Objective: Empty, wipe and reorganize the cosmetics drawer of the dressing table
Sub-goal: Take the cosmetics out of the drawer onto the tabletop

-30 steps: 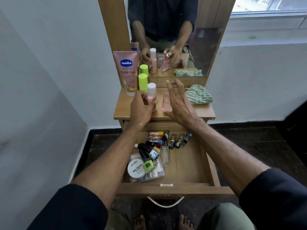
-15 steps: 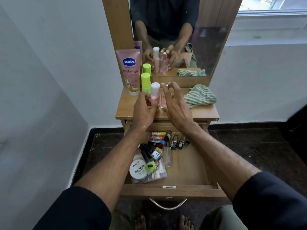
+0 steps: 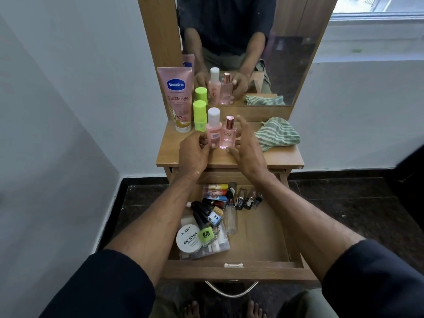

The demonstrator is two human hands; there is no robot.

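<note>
On the dressing table top [image 3: 278,158] a pink bottle with a white cap [image 3: 213,128] and a pink DCZ perfume bottle [image 3: 227,133] stand upright side by side. My left hand [image 3: 193,153] grips the lower part of the white-capped bottle. My right hand [image 3: 246,146] is spread around the perfume bottle, thumb near its base, fingers apart behind it. Below, the open drawer [image 3: 234,270] holds a white nail polish remover jar [image 3: 188,238], a green nail polish bottle [image 3: 207,235], a clear bottle [image 3: 230,219], lip balms [image 3: 215,191] and several small dark bottles [image 3: 244,198].
A pink Vaseline tube [image 3: 177,99] and a green-capped bottle [image 3: 199,115] stand at the back left of the top. A green striped cloth [image 3: 277,134] lies at the right. The mirror [image 3: 286,53] rises behind. My bare feet are under the drawer's metal handle [image 3: 231,292].
The perfume bottle went from tilted in my right hand to standing upright beside the white-capped bottle, and my right fingers have opened off it. My left hand stays on the white-capped bottle.
</note>
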